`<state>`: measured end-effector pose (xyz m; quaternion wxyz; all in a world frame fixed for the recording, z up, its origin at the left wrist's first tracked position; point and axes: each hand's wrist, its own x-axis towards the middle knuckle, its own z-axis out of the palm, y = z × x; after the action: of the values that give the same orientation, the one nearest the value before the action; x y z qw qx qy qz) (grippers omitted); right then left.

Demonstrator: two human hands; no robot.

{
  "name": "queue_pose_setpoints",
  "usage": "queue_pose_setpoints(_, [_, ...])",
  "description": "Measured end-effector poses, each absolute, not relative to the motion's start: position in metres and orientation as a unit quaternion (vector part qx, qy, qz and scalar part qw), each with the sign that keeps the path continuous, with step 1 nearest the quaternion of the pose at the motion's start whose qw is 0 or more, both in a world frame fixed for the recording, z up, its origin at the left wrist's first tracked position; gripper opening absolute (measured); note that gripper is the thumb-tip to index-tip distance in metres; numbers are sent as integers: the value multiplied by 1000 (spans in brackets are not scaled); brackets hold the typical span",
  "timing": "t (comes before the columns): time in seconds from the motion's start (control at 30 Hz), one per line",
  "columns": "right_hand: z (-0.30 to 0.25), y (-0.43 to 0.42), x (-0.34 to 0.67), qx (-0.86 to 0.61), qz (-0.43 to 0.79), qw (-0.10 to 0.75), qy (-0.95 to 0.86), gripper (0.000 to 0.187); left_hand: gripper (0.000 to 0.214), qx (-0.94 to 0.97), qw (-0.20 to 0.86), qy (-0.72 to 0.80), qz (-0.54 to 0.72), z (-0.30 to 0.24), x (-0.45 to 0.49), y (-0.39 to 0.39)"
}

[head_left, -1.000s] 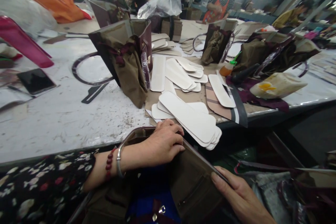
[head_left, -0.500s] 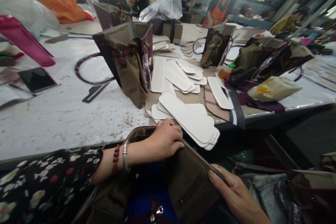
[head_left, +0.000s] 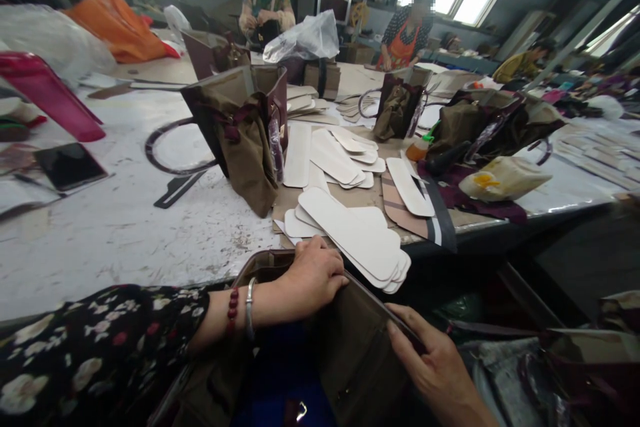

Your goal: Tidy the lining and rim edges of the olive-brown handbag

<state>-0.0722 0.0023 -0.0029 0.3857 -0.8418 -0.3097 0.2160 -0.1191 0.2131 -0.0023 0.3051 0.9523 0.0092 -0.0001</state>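
Observation:
An open brown handbag sits in my lap below the table edge, its olive lining showing. My left hand is curled over the bag's far rim, fingers closed on it. At the bag's right rim my right hand grips the edge with thumb on top. A stack of white rounded base boards lies on the table just beyond my left hand.
A worn white table carries an upright brown bag, more white boards, a phone, a pink bag, a glue bottle and further bags. Two people work at the far side.
The view has tilted up a little, showing more of the room. Both hands have stayed on the bag's rim, the right one sliding slightly left along the edge.

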Motion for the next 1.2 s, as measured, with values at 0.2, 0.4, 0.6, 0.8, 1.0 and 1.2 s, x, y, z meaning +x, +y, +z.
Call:
queue_pose_setpoints(0.2, [7,5,-59,-835,280,320,-348,34,12,955,296,20,-7,-1,-118,211])
queue_pose_setpoints(0.4, [7,16,-51,-857,259,228,-383,36,15,957,290,23,-13,1,-117,210])
queue_pose_setpoints(0.6, [12,28,-53,-852,276,200,-399,25,14,953,303,23,-7,0,-117,212])
queue_pose_setpoints(0.8, [3,22,-49,-840,299,246,-380,25,9,940,341,3,-31,4,-120,216])
queue_pose_setpoints(1.0, [-4,17,-46,-845,281,256,-375,24,9,933,356,-13,-49,13,-121,217])
queue_pose_setpoints(1.2, [-1,19,-48,-841,291,245,-384,22,9,928,371,-15,-39,9,-116,222])
